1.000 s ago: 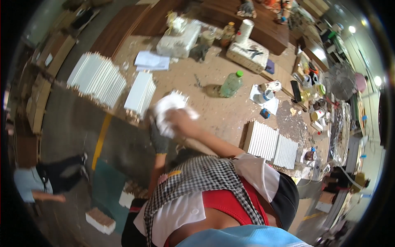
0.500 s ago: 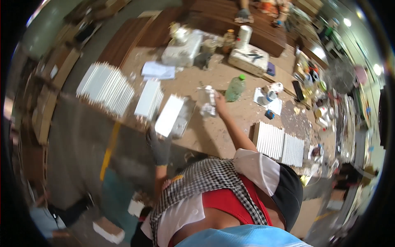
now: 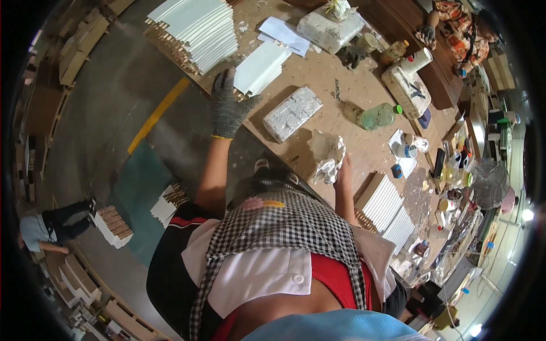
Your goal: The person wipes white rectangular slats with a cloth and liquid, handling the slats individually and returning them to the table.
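Your brown worktable (image 3: 364, 153) runs beneath everything here, with the large stack of white panels (image 3: 199, 37) at its far left end and a ribbed row of white pieces (image 3: 389, 207) near your right forearm. The smaller stack of white panels (image 3: 261, 68) sits between the large stack and the silvery wrapped block (image 3: 293, 113), whose top is bare. Your gloved left hand (image 3: 230, 108) is at the near left corner of that smaller stack, fingers and thumb apart; whether they press on a panel, you can't tell from here. Your bare right hand (image 3: 344, 170) is closed, as far as its half-hidden fingers show, on the crumpled white cloth (image 3: 327, 156), held near the table's front edge. The step in hand looks like settling a panel on the smaller stack; the next move seems to call for freeing your left hand without nudging the edges, and for keeping the cloth clear of the panels. Half a second earlier, a white panel lies on the wrapped block with your left hand at its near end, and the cloth is beside the green bottle (image 3: 378, 117); now the block carries no panel and the cloth is closer to you.
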{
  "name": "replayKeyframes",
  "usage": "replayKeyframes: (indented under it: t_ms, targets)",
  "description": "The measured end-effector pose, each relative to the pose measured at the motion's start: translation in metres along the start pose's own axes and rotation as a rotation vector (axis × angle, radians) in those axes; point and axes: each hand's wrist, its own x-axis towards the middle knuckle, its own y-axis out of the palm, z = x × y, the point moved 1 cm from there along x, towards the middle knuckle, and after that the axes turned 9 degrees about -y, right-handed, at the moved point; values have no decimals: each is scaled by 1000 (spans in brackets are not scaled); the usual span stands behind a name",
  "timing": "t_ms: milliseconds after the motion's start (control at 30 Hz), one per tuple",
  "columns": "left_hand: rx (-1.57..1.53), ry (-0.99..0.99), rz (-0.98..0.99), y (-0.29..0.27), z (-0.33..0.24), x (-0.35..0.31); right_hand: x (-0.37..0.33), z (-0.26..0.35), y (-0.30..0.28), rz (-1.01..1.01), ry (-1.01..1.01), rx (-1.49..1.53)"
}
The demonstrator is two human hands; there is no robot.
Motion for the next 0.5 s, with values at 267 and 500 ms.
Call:
replayKeyframes:
  t_ms: [267, 500]
  targets:
    - [-620, -405, 144, 41, 48, 4, -49, -18, -10, -109, 151, -231]
    - [206, 276, -141, -1, -63, 24, -100, 20, -48, -49, 86, -22]
